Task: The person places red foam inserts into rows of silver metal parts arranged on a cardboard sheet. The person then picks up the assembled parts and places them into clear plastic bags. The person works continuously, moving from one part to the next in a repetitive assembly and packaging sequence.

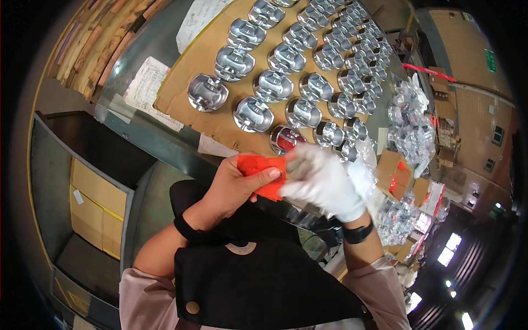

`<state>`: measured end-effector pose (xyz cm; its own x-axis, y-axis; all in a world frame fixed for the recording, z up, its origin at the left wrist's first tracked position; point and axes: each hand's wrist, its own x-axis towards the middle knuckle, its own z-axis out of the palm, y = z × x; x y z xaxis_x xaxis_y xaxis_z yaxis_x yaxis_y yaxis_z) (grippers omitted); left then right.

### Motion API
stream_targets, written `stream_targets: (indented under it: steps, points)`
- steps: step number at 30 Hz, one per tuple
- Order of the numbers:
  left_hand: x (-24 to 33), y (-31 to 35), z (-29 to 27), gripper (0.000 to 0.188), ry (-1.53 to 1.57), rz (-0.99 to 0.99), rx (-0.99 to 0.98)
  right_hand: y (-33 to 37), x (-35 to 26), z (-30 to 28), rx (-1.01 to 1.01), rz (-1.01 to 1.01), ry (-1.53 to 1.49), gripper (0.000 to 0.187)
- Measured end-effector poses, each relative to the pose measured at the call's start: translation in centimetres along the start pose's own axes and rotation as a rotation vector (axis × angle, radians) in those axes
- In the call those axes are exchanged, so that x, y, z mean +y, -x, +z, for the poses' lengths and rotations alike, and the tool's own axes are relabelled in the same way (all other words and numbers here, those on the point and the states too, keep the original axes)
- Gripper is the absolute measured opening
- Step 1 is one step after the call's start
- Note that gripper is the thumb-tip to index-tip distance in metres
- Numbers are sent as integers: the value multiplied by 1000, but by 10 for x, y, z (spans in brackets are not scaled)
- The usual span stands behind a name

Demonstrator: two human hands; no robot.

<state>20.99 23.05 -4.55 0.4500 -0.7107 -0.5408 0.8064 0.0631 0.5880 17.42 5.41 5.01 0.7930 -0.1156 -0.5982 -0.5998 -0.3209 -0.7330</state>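
Note:
My bare left hand is closed around a piece of bright red-orange thin plastic, its thumb pressed flat on top. Against the plastic's right edge is my right hand, in a white glove. Its fingers are smeared by motion, so I cannot tell whether they grip the plastic. Just beyond both hands stands a metal piston with a red tint inside. Rows of shiny pistons spread away from me on a brown cardboard sheet.
Written papers lie along the table's left edge. Clear plastic-wrapped parts pile up at the right, near an open cardboard box. A dark metal shelf stands at the lower left; wooden planks are stacked at the far left.

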Motion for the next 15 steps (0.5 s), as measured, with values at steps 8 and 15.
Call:
stream_targets:
  steps: [8, 15]
  points:
    - [3, -2, -4, 25, 70, -11, -70, -17, 45, -10, 392, -98, -333, 7]
    - [11, 1, -6, 37, 94, -56, -59, -94, 69, -54, 475, -277, 1184, 24]
